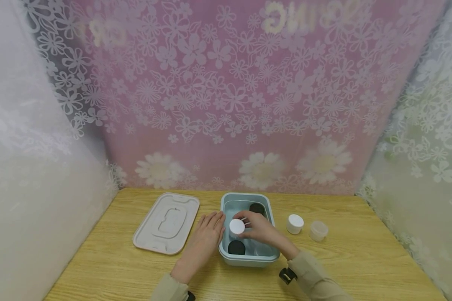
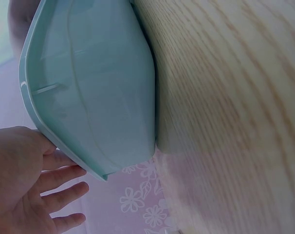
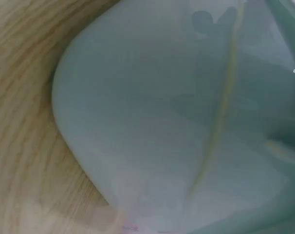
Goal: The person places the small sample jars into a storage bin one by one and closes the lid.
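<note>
- Our left hand (image 1: 207, 234) lies flat, fingers straight, against the teal box (image 1: 226, 253).
- Our right hand (image 1: 258, 228) pinches a white-lidded jar (image 1: 237, 226) over it.

The head camera looks down from high up at the yellow wooden table (image 1: 109, 259), with the pale blue plastic box (image 1: 226, 205) at 6 o'clock. The left wrist camera sits very close beside the box (image 2: 89, 97), tipped sideways. The right wrist camera is closest, blurry; all three share the box (image 3: 162, 122)
</note>
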Demonstrator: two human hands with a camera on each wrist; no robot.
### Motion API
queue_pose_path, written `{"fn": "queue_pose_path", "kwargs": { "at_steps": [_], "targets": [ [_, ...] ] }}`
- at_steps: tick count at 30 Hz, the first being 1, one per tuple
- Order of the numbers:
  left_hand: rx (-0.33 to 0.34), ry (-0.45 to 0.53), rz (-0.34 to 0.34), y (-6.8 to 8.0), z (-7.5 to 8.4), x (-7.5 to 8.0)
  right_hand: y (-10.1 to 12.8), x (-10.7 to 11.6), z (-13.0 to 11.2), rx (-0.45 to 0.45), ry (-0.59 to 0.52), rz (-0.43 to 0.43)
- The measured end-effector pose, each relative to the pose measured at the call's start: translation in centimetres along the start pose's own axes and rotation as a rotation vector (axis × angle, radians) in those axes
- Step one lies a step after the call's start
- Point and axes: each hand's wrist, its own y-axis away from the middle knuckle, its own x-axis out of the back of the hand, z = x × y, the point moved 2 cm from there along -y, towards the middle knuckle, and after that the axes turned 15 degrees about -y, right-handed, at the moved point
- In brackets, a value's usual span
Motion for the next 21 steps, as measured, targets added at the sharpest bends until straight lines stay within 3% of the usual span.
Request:
{"fn": "queue_pose_path", "kwargs": {
  "at_steps": [7,15,21],
  "targets": [
    [0.0,-0.008,0.004,-0.05,0.05,0.01,-0.29,-0.39,0.24,-0.017,0.089,-0.095],
    [0.002,-0.013,-0.006,-0.04,0.04,0.1,-0.49,-0.49,-0.02,0.08,0.277,-0.158],
    [-0.001,-0.02,-0.003,-0.04,0.09,0.14,-0.16,0.12,-0.03,0.079,0.148,-0.138]
  ]
}}
